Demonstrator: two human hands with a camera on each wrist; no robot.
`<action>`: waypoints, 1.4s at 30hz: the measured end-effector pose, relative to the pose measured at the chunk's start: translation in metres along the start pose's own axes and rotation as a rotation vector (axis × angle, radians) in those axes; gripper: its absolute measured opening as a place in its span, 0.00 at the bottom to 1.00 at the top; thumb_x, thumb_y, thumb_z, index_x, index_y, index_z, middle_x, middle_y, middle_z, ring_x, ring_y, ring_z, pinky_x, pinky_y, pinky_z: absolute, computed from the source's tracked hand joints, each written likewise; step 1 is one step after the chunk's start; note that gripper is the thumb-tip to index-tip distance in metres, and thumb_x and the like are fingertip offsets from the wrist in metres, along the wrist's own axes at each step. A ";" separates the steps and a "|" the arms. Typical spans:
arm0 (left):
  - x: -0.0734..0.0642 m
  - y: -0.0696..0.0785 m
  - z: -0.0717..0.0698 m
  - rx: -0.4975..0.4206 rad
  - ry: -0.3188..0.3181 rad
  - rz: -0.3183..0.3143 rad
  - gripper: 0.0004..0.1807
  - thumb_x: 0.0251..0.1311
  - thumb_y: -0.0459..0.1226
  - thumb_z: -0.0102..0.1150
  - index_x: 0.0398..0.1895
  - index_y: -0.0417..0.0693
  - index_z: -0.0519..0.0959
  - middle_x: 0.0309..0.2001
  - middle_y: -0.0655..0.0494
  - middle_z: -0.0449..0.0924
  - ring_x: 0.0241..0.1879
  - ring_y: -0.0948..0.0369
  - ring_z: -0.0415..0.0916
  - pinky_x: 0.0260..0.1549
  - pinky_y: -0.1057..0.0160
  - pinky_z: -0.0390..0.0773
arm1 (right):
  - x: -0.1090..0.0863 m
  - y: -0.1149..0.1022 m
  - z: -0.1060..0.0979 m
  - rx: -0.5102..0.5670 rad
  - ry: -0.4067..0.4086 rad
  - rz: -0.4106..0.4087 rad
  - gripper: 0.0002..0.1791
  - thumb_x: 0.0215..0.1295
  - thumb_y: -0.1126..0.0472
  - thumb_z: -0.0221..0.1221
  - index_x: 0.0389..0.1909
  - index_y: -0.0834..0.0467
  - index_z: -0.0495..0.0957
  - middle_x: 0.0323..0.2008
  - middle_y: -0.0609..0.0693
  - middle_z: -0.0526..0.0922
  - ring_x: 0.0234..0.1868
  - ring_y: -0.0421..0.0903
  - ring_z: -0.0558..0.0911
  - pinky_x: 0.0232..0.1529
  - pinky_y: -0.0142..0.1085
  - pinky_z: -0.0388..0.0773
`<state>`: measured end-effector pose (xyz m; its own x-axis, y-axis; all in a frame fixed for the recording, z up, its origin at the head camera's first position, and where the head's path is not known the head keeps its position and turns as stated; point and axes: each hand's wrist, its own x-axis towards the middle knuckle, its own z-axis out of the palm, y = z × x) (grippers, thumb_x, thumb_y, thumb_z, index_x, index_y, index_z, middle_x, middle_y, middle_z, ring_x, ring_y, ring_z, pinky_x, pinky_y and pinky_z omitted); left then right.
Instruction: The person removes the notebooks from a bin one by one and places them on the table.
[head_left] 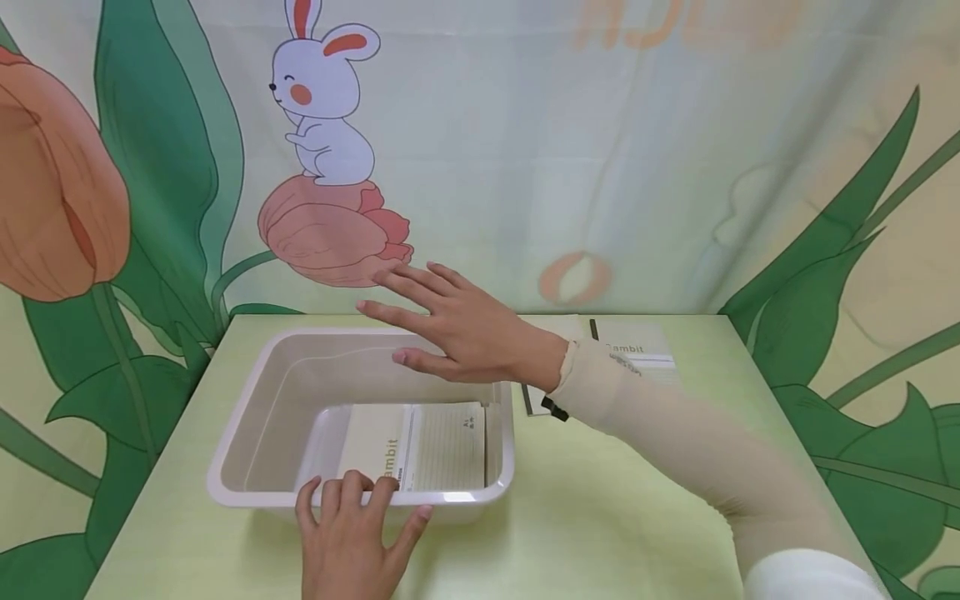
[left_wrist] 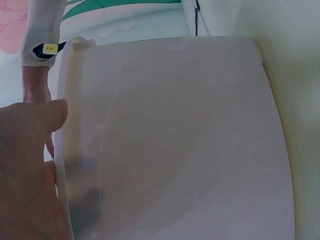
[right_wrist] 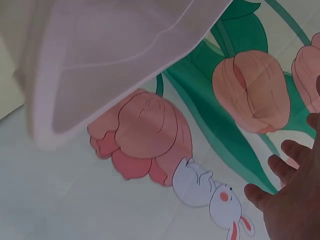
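A pale plastic basin [head_left: 240,500] stands on the table, and a notebook [head_left: 450,450] with a cream-and-lined cover and the partly hidden print "ambit" lies inside it. My left hand [head_left: 347,537] grips the near rim, fingers bent over the edge; in the left wrist view the thumb [left_wrist: 57,114] lies on the basin's outer wall [left_wrist: 175,125]. Over the basin's far right part, my right hand [head_left: 468,325] is held with fingers spread and nothing in it. The right wrist view shows that hand [right_wrist: 295,195] apart from the basin [right_wrist: 115,35].
Behind the right forearm, similar notebooks [head_left: 647,337] lie on the table [head_left: 600,517] right of the basin, partly covered by the arm. A printed curtain [head_left: 465,167] with a rabbit and tulips hangs along the table's back edge.
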<state>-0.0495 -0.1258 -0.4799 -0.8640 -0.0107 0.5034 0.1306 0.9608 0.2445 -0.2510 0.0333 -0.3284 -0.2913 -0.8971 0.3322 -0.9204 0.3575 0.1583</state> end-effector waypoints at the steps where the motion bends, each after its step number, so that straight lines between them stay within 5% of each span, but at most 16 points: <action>1: 0.000 0.000 0.000 -0.002 0.001 0.000 0.28 0.57 0.66 0.54 0.39 0.53 0.79 0.34 0.53 0.70 0.38 0.49 0.67 0.62 0.40 0.53 | 0.004 -0.003 0.002 0.003 -0.003 -0.007 0.32 0.74 0.39 0.41 0.76 0.41 0.52 0.78 0.48 0.52 0.79 0.47 0.51 0.76 0.50 0.50; 11: 0.000 -0.001 0.001 -0.008 0.015 0.005 0.28 0.58 0.66 0.53 0.38 0.53 0.78 0.34 0.53 0.70 0.38 0.49 0.68 0.61 0.40 0.53 | 0.036 -0.024 0.028 0.057 -0.051 -0.054 0.33 0.75 0.37 0.38 0.77 0.39 0.49 0.78 0.44 0.49 0.79 0.44 0.50 0.78 0.43 0.46; 20: 0.000 -0.002 0.004 -0.004 0.040 0.019 0.30 0.60 0.68 0.48 0.38 0.52 0.79 0.33 0.52 0.70 0.37 0.48 0.68 0.60 0.40 0.55 | 0.055 -0.036 0.058 0.090 -0.330 -0.090 0.34 0.74 0.34 0.35 0.77 0.39 0.47 0.78 0.47 0.51 0.79 0.46 0.52 0.76 0.45 0.54; 28: 0.000 -0.001 0.003 -0.004 0.027 0.016 0.29 0.58 0.67 0.51 0.37 0.53 0.79 0.33 0.53 0.70 0.37 0.49 0.67 0.59 0.39 0.55 | 0.062 -0.036 0.073 0.108 -0.429 -0.091 0.34 0.74 0.35 0.38 0.77 0.38 0.47 0.77 0.46 0.54 0.78 0.44 0.54 0.74 0.42 0.59; 34: 0.000 -0.001 0.004 -0.004 0.041 0.024 0.31 0.60 0.69 0.46 0.37 0.53 0.78 0.34 0.54 0.70 0.37 0.50 0.67 0.60 0.40 0.54 | 0.067 -0.044 0.089 -0.025 -0.534 -0.130 0.34 0.73 0.33 0.37 0.77 0.36 0.47 0.77 0.43 0.55 0.78 0.43 0.55 0.76 0.37 0.54; 42: 0.000 -0.002 0.004 0.009 0.059 0.028 0.33 0.61 0.70 0.43 0.37 0.52 0.79 0.33 0.53 0.70 0.36 0.50 0.66 0.59 0.39 0.55 | 0.068 -0.069 0.112 -0.119 -0.595 -0.268 0.34 0.72 0.34 0.43 0.76 0.34 0.49 0.75 0.42 0.58 0.74 0.40 0.62 0.65 0.33 0.71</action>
<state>-0.0520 -0.1267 -0.4837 -0.8299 -0.0002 0.5579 0.1495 0.9633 0.2228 -0.2366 -0.0816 -0.4210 -0.1824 -0.9370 -0.2981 -0.9560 0.0981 0.2765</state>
